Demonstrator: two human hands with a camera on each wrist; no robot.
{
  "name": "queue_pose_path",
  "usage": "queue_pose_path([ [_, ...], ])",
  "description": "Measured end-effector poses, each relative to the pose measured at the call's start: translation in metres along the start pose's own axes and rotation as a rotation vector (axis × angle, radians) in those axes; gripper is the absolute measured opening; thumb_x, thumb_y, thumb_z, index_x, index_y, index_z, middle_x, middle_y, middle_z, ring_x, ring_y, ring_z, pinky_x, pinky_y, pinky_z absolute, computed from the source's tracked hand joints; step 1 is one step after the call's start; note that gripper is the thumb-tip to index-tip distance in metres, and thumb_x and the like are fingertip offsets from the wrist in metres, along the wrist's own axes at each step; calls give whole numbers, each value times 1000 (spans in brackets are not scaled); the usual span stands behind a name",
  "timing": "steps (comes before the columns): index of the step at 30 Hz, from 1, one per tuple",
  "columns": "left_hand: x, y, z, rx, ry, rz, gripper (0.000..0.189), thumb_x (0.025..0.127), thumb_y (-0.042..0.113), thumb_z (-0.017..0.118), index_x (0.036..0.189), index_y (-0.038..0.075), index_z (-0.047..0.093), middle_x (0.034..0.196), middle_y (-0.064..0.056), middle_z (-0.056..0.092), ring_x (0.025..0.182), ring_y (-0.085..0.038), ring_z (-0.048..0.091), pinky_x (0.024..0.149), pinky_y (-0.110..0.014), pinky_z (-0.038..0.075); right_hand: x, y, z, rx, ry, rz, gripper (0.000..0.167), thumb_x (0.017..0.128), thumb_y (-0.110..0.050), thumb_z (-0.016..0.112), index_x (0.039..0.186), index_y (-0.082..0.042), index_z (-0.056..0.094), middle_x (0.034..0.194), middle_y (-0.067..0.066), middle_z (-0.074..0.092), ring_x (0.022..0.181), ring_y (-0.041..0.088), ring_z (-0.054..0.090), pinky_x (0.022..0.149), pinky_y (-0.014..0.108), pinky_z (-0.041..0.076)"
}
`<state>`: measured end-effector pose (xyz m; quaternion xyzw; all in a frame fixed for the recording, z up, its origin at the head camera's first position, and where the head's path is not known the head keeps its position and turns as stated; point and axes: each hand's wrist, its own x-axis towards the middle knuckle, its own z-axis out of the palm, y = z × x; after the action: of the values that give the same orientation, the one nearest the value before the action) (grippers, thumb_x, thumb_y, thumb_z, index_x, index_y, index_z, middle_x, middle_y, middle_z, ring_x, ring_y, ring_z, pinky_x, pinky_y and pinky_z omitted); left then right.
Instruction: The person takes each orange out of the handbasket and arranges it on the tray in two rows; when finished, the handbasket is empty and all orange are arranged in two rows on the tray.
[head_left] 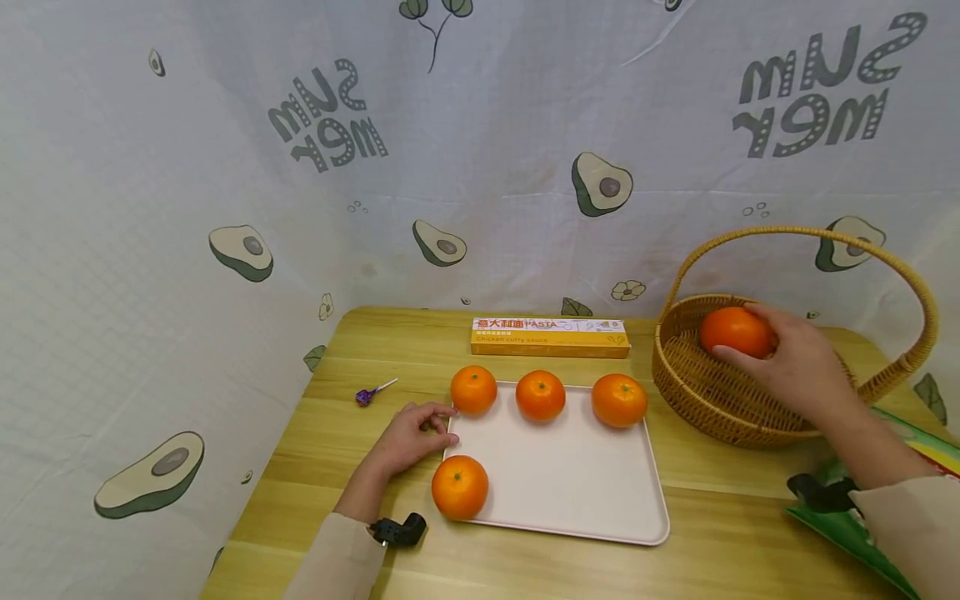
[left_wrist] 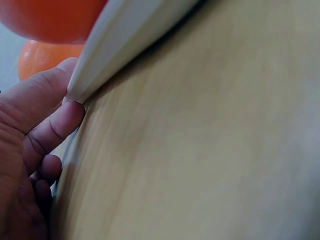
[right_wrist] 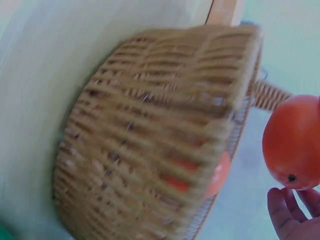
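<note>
At the right, my right hand [head_left: 810,367] grips an orange [head_left: 738,332] over the opening of a wicker basket [head_left: 720,417]. In the right wrist view, the held orange [right_wrist: 292,142] shows its green stem dot, and a second orange [right_wrist: 218,175] lies inside the basket, partly hidden by the weave. My left hand [head_left: 408,437] pinches the left rim of a pale tray [head_left: 555,483] between thumb and finger. Three oranges [head_left: 540,396] stand in a row along the tray's far side. Another orange [head_left: 460,487] sits at its near left corner.
Behind the tray lies a yellow pasta box [head_left: 550,338]. A purple-wrapped lollipop [head_left: 365,397] is left of it. The basket's tall handle [head_left: 795,231] arches over its opening. A green package [head_left: 847,533] lies under the right forearm. A printed curtain [head_left: 487,150] hangs behind the table.
</note>
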<state>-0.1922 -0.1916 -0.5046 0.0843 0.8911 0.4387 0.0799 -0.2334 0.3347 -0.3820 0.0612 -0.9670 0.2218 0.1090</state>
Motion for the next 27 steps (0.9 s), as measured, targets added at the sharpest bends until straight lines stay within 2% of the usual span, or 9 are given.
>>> queue_pose_path([
  [9,-1,1,0,1,1,-8,35,85,30,83,117,21,73,85,10,68,88,-15,48,78,-29,37,-7,-33,0,47,13,-37,82,87,-39,81,149,0,44,138,37,46,119,56,43,86,72,40],
  [17,-2,2,-1,-5,-1,-16,34,85,29,83,117,22,73,85,10,68,89,-15,48,78,-29,37,-16,-56,10,124,36,-75,77,86,-32,84,147,-3,47,136,34,41,112,55,46,84,73,42],
  [22,-1,2,0,-4,-1,-19,34,85,30,83,116,23,73,85,10,67,89,-15,48,78,-29,37,-23,-67,17,163,58,-118,76,83,-27,87,143,-2,48,136,31,45,108,50,50,81,67,47],
  [27,-1,2,0,-4,2,-22,34,85,29,84,116,22,73,85,10,68,89,-15,48,78,-29,37,-30,-79,26,184,20,-102,80,81,-35,88,143,-2,50,133,27,51,106,45,56,82,60,53],
])
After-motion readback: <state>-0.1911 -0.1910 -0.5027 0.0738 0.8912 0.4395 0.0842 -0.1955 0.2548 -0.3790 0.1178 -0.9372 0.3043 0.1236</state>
